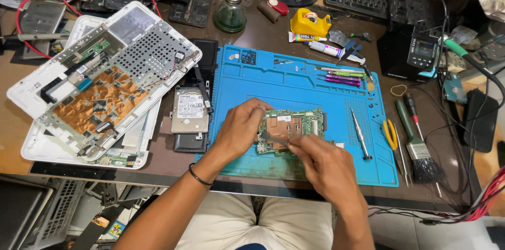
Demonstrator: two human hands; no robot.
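Here, left hand point(239, 129) gripping circuit board point(292, 126), wrist bent

White rectangular label on the hard drive point(190, 110) just beside the blue mat's point(315, 79) left edge; white-and-red labelled glue tube point(300, 37) beyond the mat's far edge; small lit screen on the black station point(424, 50) near the table's right edge.

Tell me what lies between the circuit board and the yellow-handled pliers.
A silver screwdriver lies on the blue mat between the circuit board and pliers, seen in the head view.

Head view, steeply down, close.
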